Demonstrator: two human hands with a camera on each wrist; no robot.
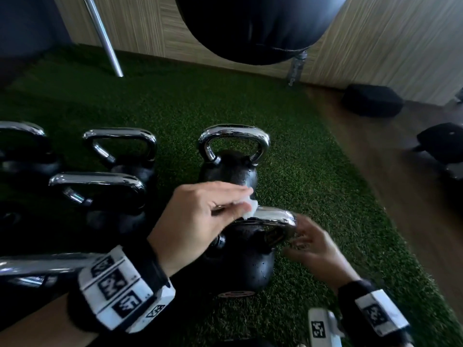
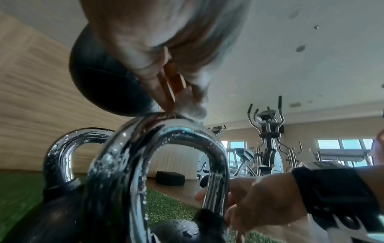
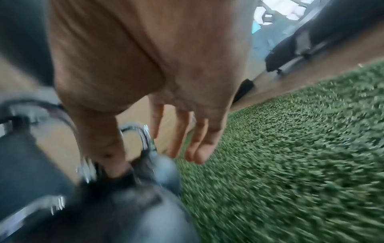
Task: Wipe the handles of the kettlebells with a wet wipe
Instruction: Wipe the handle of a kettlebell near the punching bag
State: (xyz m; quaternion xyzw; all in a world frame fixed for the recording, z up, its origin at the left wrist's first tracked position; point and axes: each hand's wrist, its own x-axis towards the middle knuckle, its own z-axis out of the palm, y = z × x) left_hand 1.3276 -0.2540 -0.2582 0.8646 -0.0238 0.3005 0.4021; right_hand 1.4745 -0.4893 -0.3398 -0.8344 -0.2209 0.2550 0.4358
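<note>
Several black kettlebells with chrome handles stand on green turf. On the nearest kettlebell (image 1: 240, 266), my left hand (image 1: 235, 204) pinches a white wet wipe (image 1: 250, 209) and presses it on top of the handle (image 1: 275, 215). In the left wrist view the wipe (image 2: 196, 111) sits under my fingertips (image 2: 176, 92) on the wet handle (image 2: 166, 144). My right hand (image 1: 300, 241) hovers by the handle's right leg with loose, spread fingers and holds nothing. The right wrist view is blurred, showing the right hand (image 3: 187, 148) with its fingers relaxed.
Another kettlebell (image 1: 233, 159) stands just behind, and others (image 1: 120, 149) (image 1: 97, 191) crowd the left. A black punching bag (image 1: 255, 28) hangs overhead, beside a metal pole (image 1: 105, 38). A black pad (image 1: 373, 100) lies on the wooden floor (image 1: 400, 184) at right.
</note>
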